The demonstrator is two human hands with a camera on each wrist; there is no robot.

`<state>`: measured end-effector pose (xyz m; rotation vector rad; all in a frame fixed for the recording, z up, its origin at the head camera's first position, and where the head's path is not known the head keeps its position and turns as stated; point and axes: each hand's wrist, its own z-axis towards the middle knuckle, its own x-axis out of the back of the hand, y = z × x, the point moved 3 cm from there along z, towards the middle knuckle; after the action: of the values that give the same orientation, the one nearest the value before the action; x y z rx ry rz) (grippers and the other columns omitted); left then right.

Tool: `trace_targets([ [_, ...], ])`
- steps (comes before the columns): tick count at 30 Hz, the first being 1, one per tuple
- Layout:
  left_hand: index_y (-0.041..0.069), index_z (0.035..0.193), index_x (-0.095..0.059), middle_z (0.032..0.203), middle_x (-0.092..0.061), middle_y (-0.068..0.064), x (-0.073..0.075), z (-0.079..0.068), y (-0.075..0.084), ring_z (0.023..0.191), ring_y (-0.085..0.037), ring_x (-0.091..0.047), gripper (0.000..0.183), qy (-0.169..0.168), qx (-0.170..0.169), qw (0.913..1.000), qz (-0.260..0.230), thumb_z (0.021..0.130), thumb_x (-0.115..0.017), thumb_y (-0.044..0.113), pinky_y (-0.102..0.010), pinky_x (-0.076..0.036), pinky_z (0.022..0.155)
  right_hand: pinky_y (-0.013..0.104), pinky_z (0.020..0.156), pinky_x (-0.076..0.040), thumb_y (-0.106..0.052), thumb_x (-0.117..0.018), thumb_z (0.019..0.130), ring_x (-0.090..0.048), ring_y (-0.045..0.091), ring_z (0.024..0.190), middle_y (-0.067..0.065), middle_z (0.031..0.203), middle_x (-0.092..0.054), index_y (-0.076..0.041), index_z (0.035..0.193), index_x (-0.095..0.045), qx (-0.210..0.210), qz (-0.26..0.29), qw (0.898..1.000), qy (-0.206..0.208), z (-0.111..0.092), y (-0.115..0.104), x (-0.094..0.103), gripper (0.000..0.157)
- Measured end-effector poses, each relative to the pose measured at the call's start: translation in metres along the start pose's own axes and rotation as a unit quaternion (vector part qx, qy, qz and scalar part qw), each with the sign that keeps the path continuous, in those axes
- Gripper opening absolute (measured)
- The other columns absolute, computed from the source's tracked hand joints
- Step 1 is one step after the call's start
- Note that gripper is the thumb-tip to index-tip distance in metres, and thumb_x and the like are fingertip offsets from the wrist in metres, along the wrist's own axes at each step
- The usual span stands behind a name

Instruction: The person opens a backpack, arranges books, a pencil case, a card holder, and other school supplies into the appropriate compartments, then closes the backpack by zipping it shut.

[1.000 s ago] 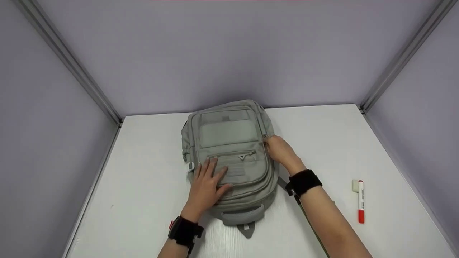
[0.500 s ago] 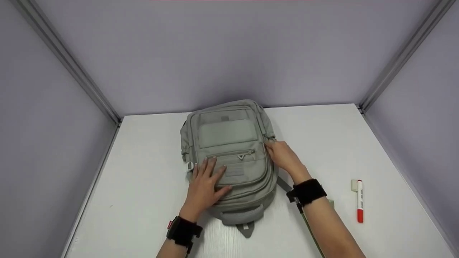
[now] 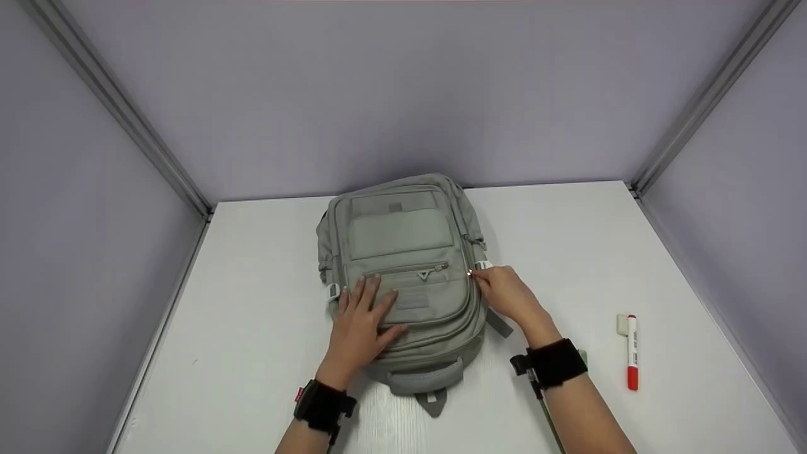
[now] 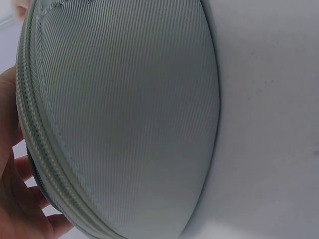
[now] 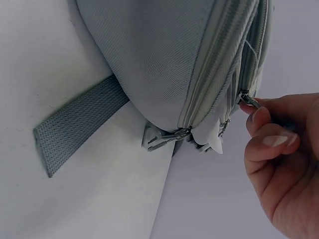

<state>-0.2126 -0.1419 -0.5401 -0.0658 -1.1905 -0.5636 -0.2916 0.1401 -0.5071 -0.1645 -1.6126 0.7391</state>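
The backpack (image 3: 402, 234) lies front panel up at the middle of the table (image 3: 252, 328), its far end near the back wall (image 3: 416, 88) and its handle (image 3: 425, 380) towards the person. The two hands are apart, both on the backpack.

The left hand (image 3: 358, 331) rests with fingers spread across the lower left of the front panel, gripping nothing. The right hand (image 3: 507, 291), at the right edge of the same panel, pinches a zip pull (image 5: 251, 101) between thumb and finger; the remaining fingers are curled. A triangular pull (image 3: 429, 274) on the front pocket lies between the hands, touched by neither.

In the right wrist view, a second zip pull (image 5: 167, 138) hangs from another zip, and a webbing strap (image 5: 82, 119) extends from beneath the backpack onto the table.

A black band is worn on each wrist. Well to the right lie a red-and-white marker (image 3: 632, 353) and, just beside its upper end, a pale block (image 3: 621, 325). A green item (image 3: 583, 358) is mostly hidden by the right forearm; its kind cannot be told.
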Motion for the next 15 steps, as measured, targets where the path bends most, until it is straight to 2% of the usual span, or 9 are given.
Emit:
trace_targets([
  [2, 0.019, 0.141, -0.056, 0.152, -0.036, -0.018, -0.001, 0.0, -0.001, 0.14, -0.042, -0.029, 0.068, -0.009, -0.002, 1.0, 0.0, 0.087, -0.064, 0.06, -0.062, -0.023, 0.108, 0.034, 0.06, -0.047, -0.007, -0.054, 0.1, -0.055, 0.015, 0.064, 0.013, 0.096, -0.071, 0.002, 0.117, -0.069, -0.003, 0.01, 1.0, -0.003, -0.006, -0.001, 0.0, 0.025],
  [6, 0.019, 0.143, -0.053, 0.153, -0.035, -0.018, -0.002, -0.001, -0.004, 0.141, -0.042, -0.028, 0.071, -0.021, -0.008, 0.9998, 0.002, 0.086, -0.066, 0.059, -0.063, -0.023, 0.108, 0.035, 0.063, -0.048, -0.007, -0.057, 0.099, -0.056, 0.014, 0.068, 0.013, 0.1, -0.071, 0.002, 0.114, -0.071, 0.009, 0.017, 1.0, 0.001, -0.016, 0.0, -0.002, 0.023],
  [12, 0.017, 0.142, -0.054, 0.153, -0.035, -0.019, -0.002, -0.001, -0.003, 0.141, -0.042, -0.028, 0.066, -0.022, -0.005, 0.9997, 0.004, 0.089, -0.065, 0.055, -0.062, -0.023, 0.108, 0.03, 0.056, -0.042, -0.006, -0.057, 0.099, -0.047, 0.01, 0.058, 0.009, 0.09, -0.07, 0.002, 0.113, -0.071, 0.009, 0.039, 0.999, -0.008, -0.03, -0.004, -0.002, 0.022],
  [15, 0.017, 0.142, -0.054, 0.152, -0.036, -0.019, -0.002, -0.001, -0.002, 0.14, -0.043, -0.029, 0.065, -0.02, -0.005, 0.9998, 0.004, 0.089, -0.064, 0.054, -0.062, -0.023, 0.108, 0.029, 0.058, -0.042, -0.006, -0.056, 0.099, -0.047, 0.009, 0.058, 0.01, 0.092, -0.071, 0.003, 0.112, -0.072, 0.016, 0.052, 0.998, -0.008, -0.035, -0.008, -0.002, 0.022],
])
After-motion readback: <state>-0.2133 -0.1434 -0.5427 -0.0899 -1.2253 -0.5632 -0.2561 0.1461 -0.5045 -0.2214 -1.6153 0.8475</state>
